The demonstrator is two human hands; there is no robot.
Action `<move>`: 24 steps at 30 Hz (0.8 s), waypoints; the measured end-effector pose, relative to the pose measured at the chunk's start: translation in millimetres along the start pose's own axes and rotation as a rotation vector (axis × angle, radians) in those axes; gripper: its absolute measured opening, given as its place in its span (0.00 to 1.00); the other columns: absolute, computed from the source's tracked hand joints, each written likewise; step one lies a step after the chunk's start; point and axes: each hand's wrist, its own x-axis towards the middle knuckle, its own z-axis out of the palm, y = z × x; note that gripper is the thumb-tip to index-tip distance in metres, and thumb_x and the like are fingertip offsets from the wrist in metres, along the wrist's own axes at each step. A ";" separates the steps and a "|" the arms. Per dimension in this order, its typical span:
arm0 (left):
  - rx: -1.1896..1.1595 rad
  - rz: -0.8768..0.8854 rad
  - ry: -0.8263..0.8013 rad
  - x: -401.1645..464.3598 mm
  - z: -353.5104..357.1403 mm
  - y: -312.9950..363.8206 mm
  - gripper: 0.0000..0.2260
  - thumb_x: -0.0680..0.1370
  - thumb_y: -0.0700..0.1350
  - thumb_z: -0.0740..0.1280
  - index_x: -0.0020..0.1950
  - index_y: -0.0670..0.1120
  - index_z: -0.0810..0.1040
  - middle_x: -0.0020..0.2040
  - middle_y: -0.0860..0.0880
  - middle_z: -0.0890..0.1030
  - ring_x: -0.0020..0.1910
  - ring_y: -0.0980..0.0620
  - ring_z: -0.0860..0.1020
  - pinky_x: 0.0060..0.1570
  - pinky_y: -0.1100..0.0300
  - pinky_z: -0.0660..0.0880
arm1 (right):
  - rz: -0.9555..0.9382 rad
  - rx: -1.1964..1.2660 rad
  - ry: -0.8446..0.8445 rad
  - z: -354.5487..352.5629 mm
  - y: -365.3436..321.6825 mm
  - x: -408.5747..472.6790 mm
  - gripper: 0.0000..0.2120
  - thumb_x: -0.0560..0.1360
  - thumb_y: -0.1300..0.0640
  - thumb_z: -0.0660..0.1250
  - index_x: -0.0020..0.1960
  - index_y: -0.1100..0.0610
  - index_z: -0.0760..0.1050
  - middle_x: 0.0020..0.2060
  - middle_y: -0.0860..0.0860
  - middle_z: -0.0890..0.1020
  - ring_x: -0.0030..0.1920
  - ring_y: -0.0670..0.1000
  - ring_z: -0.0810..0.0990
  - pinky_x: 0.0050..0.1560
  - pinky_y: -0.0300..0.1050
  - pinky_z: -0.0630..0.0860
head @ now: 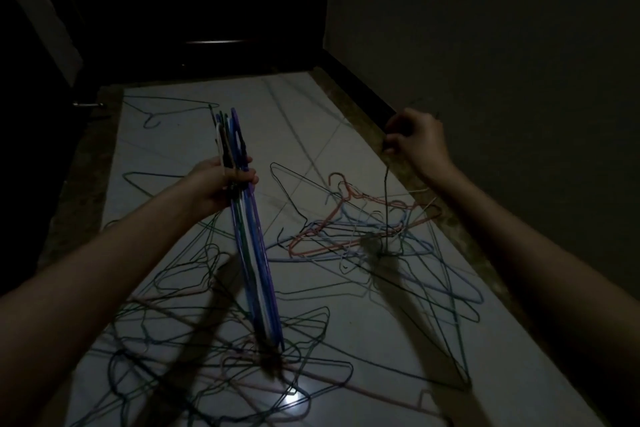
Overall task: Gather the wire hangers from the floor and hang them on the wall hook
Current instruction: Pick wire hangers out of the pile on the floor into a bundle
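Nearest the camera, a tangle of dark green and pink hangers (221, 350) lies spread on the pale floor (363, 340), just under the lower tip of the bundle (254, 253). The bundle, a tight stack of blue, purple, white and green hangers, stands edge-on and nearly upright, its lower end close above or touching that tangle; which one cannot be told. The left hand (221, 184) grips the bundle near its upper part, fingers curled round the wires, hook ends pointing up beyond the hand. Right of the bundle, a second heap (363, 236) of orange, light blue and dark hangers lies on the floor. Above that heap, the right hand (414, 137) pinches a thin dark hanger (386, 198), which hangs down to the heap. Beyond the bundle, a single blue hanger (162, 111) lies alone near the dark door (207, 10). The wall (502, 45) runs along the right.
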 end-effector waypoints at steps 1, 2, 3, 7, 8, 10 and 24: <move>-0.005 0.002 -0.001 -0.2 -0.3 -0.2 0.11 0.75 0.31 0.64 0.50 0.46 0.76 0.43 0.47 0.79 0.40 0.54 0.79 0.32 0.64 0.76 | 0.017 0.004 -0.043 9.3 4.2 -1.5 0.08 0.75 0.74 0.58 0.51 0.69 0.74 0.48 0.69 0.78 0.41 0.59 0.79 0.35 0.36 0.78; -0.011 0.005 -0.005 -0.8 -1.1 -0.6 0.11 0.75 0.30 0.64 0.50 0.46 0.76 0.43 0.47 0.78 0.40 0.54 0.79 0.34 0.63 0.75 | 0.032 0.002 -0.084 19.0 7.9 -3.5 0.09 0.75 0.74 0.58 0.50 0.67 0.74 0.48 0.70 0.78 0.39 0.58 0.79 0.34 0.38 0.78; -0.015 0.008 -0.008 -1.7 -2.3 -0.9 0.12 0.75 0.30 0.64 0.50 0.46 0.76 0.43 0.47 0.78 0.41 0.53 0.78 0.36 0.62 0.75 | 0.041 -0.006 -0.121 28.9 11.8 -5.6 0.10 0.75 0.75 0.57 0.50 0.67 0.74 0.47 0.70 0.78 0.38 0.59 0.78 0.33 0.41 0.78; -0.007 0.014 -0.004 -6.2 -14.9 -3.1 0.11 0.75 0.29 0.64 0.50 0.45 0.76 0.42 0.46 0.79 0.40 0.53 0.79 0.34 0.63 0.77 | 0.023 -0.068 -0.218 66.3 25.8 -8.1 0.10 0.74 0.76 0.57 0.50 0.68 0.74 0.45 0.71 0.78 0.40 0.66 0.78 0.35 0.51 0.76; -0.004 0.012 -0.003 -7.0 -19.2 -3.9 0.11 0.74 0.30 0.64 0.50 0.44 0.76 0.42 0.46 0.79 0.40 0.53 0.79 0.32 0.64 0.78 | 0.001 -0.098 -0.226 74.0 28.7 -6.0 0.10 0.74 0.75 0.58 0.51 0.67 0.74 0.47 0.69 0.78 0.42 0.64 0.79 0.37 0.52 0.76; -0.011 0.006 0.007 -8.4 -28.1 -5.7 0.12 0.74 0.29 0.65 0.49 0.45 0.77 0.42 0.46 0.79 0.36 0.54 0.81 0.31 0.65 0.78 | -0.046 -0.199 -0.263 87.0 36.1 1.9 0.11 0.75 0.71 0.61 0.56 0.65 0.75 0.56 0.64 0.78 0.51 0.60 0.80 0.42 0.47 0.74; -0.006 -0.010 0.037 -4.2 -32.7 -9.4 0.11 0.75 0.30 0.63 0.47 0.45 0.75 0.41 0.46 0.78 0.33 0.55 0.80 0.28 0.66 0.76 | 0.259 -0.277 -0.439 70.0 136.7 -102.4 0.15 0.72 0.67 0.68 0.59 0.63 0.75 0.57 0.57 0.78 0.53 0.54 0.77 0.51 0.42 0.72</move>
